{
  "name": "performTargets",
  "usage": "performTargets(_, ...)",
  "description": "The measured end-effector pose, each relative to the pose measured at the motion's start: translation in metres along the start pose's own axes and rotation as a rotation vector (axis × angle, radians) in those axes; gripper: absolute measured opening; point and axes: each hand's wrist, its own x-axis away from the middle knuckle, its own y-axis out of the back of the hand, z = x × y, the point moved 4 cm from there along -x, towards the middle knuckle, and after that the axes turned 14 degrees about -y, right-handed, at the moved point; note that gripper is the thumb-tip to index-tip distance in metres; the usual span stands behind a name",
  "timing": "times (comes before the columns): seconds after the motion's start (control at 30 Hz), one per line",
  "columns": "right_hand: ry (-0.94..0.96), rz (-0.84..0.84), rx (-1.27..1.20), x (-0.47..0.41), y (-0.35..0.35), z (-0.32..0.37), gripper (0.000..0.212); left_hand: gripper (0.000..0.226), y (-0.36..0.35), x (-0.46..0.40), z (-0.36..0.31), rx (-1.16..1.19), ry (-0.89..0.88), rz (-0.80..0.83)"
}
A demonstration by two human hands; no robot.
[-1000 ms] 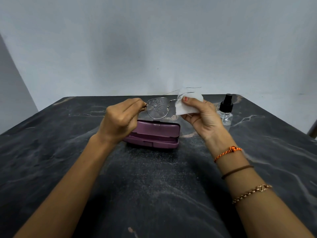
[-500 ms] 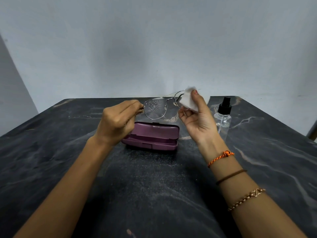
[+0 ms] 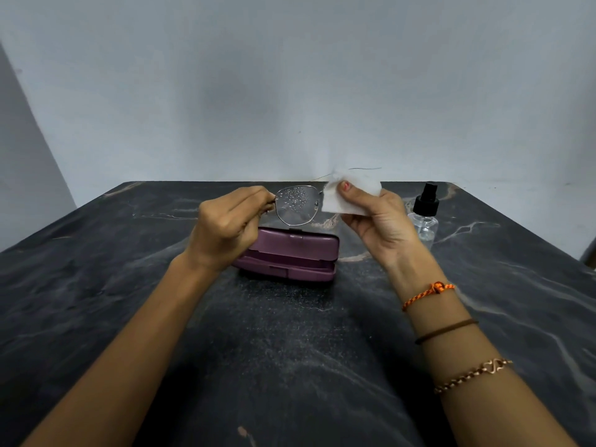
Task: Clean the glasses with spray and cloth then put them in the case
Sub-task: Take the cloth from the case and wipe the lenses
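Note:
Thin metal-framed glasses (image 3: pixel 296 205) are held up above the table, the left lens dotted with spray droplets. My left hand (image 3: pixel 227 225) pinches the frame at its left hinge. My right hand (image 3: pixel 379 217) grips a white cloth (image 3: pixel 350 195) folded over the right lens, thumb on the near side, so that lens is hidden. One temple arm sticks out above the cloth. Below the glasses a purple case (image 3: pixel 290 254) lies open on the table. A clear spray bottle (image 3: pixel 425 217) with a black nozzle stands upright just right of my right hand.
The dark marble table (image 3: pixel 290 350) runs to a pale wall behind. The case sits mid-table, the bottle near the back right. Bracelets circle my right wrist.
My right hand has spread the cloth back over the right lens, thumb now in front, after bunching it higher half a second ago. My left hand keeps its hold, nearly still.

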Motion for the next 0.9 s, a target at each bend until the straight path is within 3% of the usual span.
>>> performTargets(0.4, -0.083, 0.076, 0.055, -0.001, 0.005, -0.001, 0.014, 0.014, 0.003, 0.001, 0.005, -0.006, 0.032, -0.034)
performTargets(0.57, -0.054, -0.062, 0.012, -0.005, 0.009, -0.007, 0.002, 0.007, 0.002, 0.003, 0.004, -0.025, -0.019, -0.039)
performTargets(0.63, -0.037, -0.121, -0.011, -0.005, 0.009, -0.006, 0.006, 0.005, 0.000, 0.003, 0.002, -0.015, -0.034, -0.036)
performTargets(0.8, -0.042, -0.110, -0.330, -0.003, -0.001, -0.010, 0.003, 0.005, -0.001, 0.004, 0.003, -0.020, -0.019, -0.027)
performTargets(0.9, 0.014, -0.160, -0.193, -0.001, 0.001, -0.007, 0.006, 0.006, 0.001, 0.003, 0.003, -0.037, -0.007, -0.020)
